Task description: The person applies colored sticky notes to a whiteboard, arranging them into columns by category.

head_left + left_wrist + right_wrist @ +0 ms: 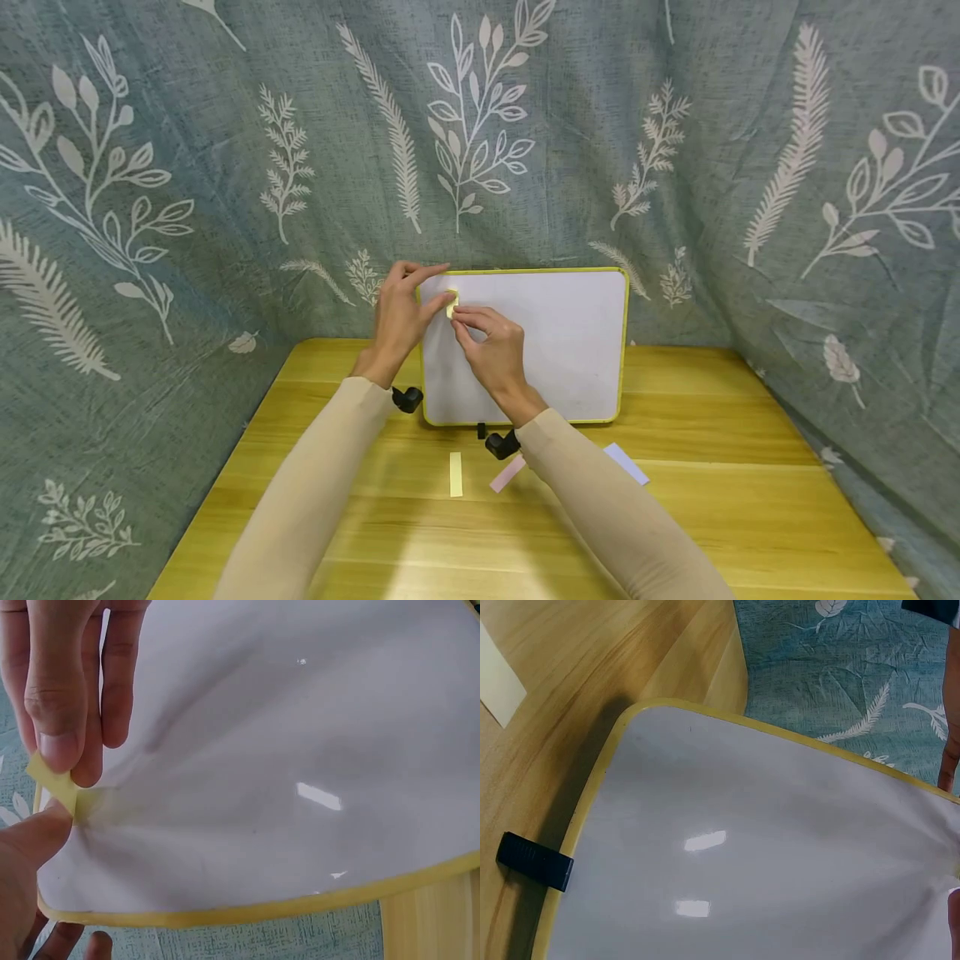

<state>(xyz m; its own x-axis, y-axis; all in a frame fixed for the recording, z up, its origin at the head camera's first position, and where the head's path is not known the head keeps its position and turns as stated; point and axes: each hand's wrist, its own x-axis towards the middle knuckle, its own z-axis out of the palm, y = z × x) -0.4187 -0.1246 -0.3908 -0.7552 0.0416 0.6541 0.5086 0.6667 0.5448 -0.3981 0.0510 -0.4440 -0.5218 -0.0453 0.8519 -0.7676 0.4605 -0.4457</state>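
A whiteboard [570, 342] with a yellow rim stands upright against the curtain. Near its upper left corner is a small yellow paper strip [452, 305]. My right hand [492, 348] pinches the strip's lower end between thumb and fingers; the left wrist view shows that strip [56, 780] bent away from the surface. With its thumb, my left hand [399, 315] presses the strip's other end against the board, while its other fingers reach past the top left edge. In the right wrist view, one left finger [949, 761] meets the board's rim.
On the wooden table [712, 433] before the board lie another yellow strip [456, 475], a pink strip [507, 473] partly under the right forearm, and a lavender strip [626, 463]. A black clip [536, 861] sits at the board's bottom edge. Patterned curtain [225, 208] surrounds the table.
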